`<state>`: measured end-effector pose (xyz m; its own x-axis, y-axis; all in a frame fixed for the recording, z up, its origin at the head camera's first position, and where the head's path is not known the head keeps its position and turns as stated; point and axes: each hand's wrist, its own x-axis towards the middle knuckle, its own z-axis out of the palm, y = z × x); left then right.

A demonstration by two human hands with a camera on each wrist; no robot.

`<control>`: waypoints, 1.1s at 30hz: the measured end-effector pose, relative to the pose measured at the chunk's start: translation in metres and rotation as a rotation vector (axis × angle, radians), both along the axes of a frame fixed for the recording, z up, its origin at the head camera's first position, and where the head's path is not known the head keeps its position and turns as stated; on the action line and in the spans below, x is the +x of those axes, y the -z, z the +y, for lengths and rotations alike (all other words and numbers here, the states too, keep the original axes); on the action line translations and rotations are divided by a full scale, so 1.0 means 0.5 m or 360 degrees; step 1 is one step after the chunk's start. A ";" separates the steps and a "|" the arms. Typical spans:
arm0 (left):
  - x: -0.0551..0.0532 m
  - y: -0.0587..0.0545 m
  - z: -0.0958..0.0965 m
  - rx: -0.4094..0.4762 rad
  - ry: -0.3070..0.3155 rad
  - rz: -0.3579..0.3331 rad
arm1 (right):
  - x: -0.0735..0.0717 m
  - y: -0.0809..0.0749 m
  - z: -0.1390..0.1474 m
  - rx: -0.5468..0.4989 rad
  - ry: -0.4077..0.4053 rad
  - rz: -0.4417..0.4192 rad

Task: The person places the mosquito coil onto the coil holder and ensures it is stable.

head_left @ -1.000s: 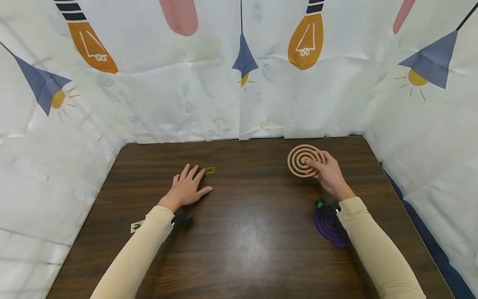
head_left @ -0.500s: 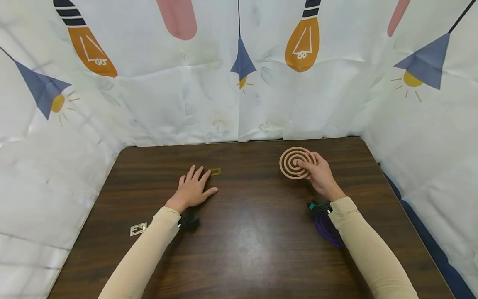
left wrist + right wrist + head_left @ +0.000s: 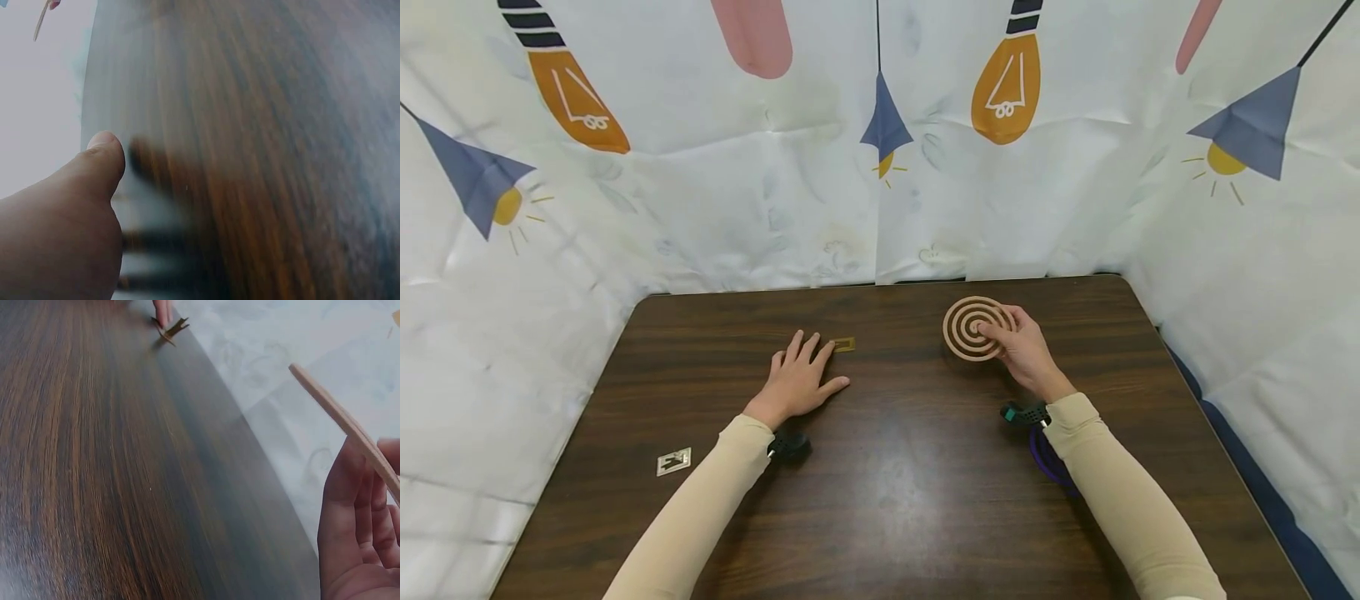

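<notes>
In the head view my right hand (image 3: 1032, 357) pinches a tan mosquito coil (image 3: 962, 328) by its right side, thumb on its face, raised above the table. The right wrist view shows this coil (image 3: 337, 412) edge-on and tilted. My left hand (image 3: 797, 381) lies over the table with spread, straight fingers. Its index fingertip meets a small gold metal coil stand (image 3: 847, 344); a bent prong rises from that stand (image 3: 170, 334) in the right wrist view. Only the left thumb (image 3: 103, 159) shows plainly in the left wrist view.
A silvery metal coil stand (image 3: 673, 462) lies flat at the table's left. Under the right forearm is a purple-blue coil (image 3: 1042, 462), mostly hidden. The dark wooden table (image 3: 880, 533) meets a white printed cloth (image 3: 820, 208) at its back and sides.
The left hand and the gold stand have shifted right across the table. My right hand has carried the tan coil leftward. More of the silvery stand shows beside the left sleeve.
</notes>
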<state>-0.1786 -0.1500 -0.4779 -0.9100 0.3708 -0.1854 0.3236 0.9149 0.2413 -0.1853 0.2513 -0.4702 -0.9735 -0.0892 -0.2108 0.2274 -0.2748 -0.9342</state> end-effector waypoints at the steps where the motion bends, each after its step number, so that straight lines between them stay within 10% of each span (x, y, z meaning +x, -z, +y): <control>1: -0.001 0.001 0.003 0.0001 0.0003 0.0000 | 0.000 0.000 -0.002 0.0007 -0.0008 0.0001; 33: 0.002 0.012 0.077 0.0026 0.0066 -0.0026 | -0.019 0.001 -0.102 0.0016 -0.0089 -0.0010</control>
